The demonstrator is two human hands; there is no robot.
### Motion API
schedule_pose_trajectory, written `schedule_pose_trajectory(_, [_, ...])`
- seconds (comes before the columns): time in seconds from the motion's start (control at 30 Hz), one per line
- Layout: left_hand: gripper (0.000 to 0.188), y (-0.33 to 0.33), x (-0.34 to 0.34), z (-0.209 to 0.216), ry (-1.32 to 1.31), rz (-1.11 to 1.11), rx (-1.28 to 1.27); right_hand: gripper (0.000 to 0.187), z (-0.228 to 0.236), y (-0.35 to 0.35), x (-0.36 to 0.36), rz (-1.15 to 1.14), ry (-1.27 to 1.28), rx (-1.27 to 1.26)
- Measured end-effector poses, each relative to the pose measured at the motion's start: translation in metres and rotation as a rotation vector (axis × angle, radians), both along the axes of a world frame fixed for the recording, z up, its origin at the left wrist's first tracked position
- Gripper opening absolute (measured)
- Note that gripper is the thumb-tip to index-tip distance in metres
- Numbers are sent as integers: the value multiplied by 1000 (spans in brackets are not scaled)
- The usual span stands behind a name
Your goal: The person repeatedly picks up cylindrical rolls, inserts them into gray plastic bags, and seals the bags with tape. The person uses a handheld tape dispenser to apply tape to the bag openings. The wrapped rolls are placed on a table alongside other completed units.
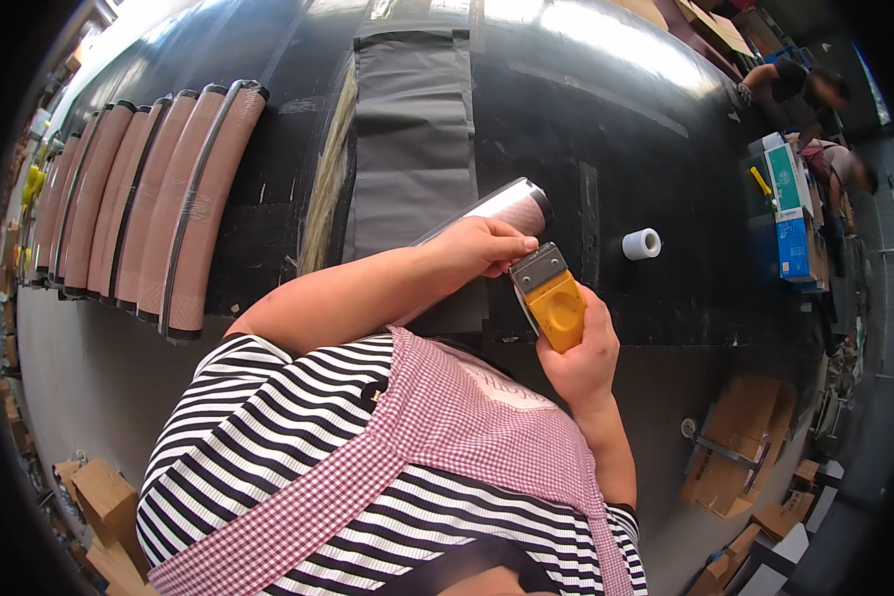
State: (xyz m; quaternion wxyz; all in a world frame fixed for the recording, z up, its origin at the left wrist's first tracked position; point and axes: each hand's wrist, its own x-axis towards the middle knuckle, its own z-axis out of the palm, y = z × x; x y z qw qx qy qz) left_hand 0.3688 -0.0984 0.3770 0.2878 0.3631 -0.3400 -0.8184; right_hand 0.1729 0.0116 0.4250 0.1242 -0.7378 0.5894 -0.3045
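My right hand [584, 353] is wrapped round a yellow hand tool with a grey metal head [551, 298], held tilted in front of my chest. My left hand [479, 246] reaches across, its thumb and fingers pinched together at the tool's metal head. Whatever the pinch holds is too small to make out. Just beyond the left hand lies a pinkish roll with a dark end [522, 204], shiny as if in clear film; my wrist hides part of it. A dark grey sheet [412, 139] stretches away from me on the table under this roll.
Several pinkish rolls with dark ends [209, 209] lie side by side at the left of the black table [666, 179]. A small white roll [641, 244] stands to the right. Boxes [793, 214] and two other people are at the far right. Cardboard [740, 447] leans below the table.
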Motion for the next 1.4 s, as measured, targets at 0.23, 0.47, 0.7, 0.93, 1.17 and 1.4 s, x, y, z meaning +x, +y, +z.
schedule_pose_trajectory(0.23, [11, -25, 15, -8, -362, 94, -414, 91, -14, 9, -4, 64, 54, 127])
schedule_pose_trajectory(0.47, [15, -64, 49, -24, -453, 209, -449, 82, -23, 20, -22, 8, 250, 202])
schedule_pose_trajectory(0.7, [17, -80, 43, -35, -636, 208, -374, 79, -34, 0, -11, 3, 283, 298])
schedule_pose_trajectory(0.93, [34, -64, 34, -50, -1164, -9, -713, 75, -29, -15, -6, 28, 349, 463])
schedule_pose_trajectory(1.17, [56, -47, 29, -30, -1025, -167, -1023, 70, -9, -40, 5, 84, 551, 711])
schedule_pose_trajectory(1.4, [123, -14, 2, -23, -1168, -413, -1089, 67, 23, -62, 19, 128, 664, 914])
